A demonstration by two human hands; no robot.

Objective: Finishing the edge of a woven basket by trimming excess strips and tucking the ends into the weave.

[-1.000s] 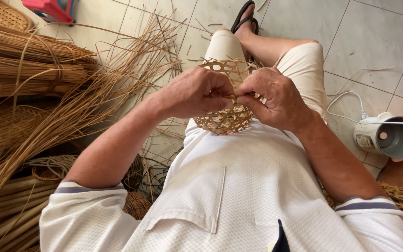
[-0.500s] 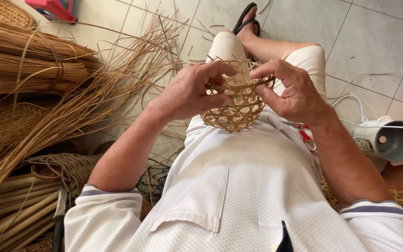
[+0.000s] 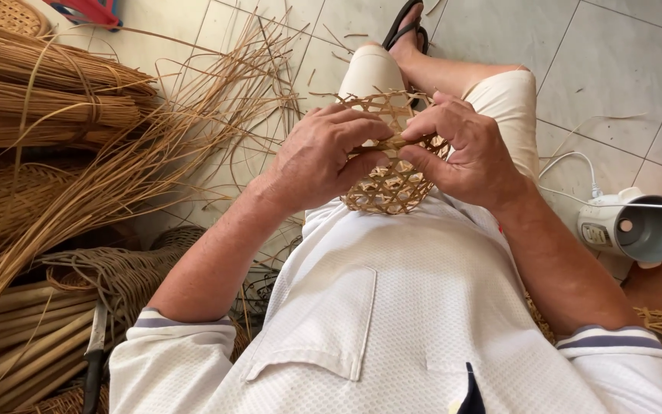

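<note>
Two hands are seen on one small open-weave basket [image 3: 387, 188] in the head view, held over the lap against the white shirt [image 3: 392, 307]. Left hand [image 3: 323, 157]: fingers curled over the basket's left rim, thumb pressed against its side, clamped on it. Right hand [image 3: 461, 149]: fingertips pinched on a strip at the rim's top edge, palm wrapped round the right side, closed on the basket. Loose strip ends are seen sticking up from the rim. Cane bundles [image 3: 47, 88] are stacked at far left, well apart from the hands; loose strips [image 3: 155, 153] are fanned across the tiled floor [image 3: 614, 69]. A white fan-like device [image 3: 634, 228] with cable lies at right, near the right forearm. A sandal [image 3: 408, 23] is worn on the outstretched foot.
</note>
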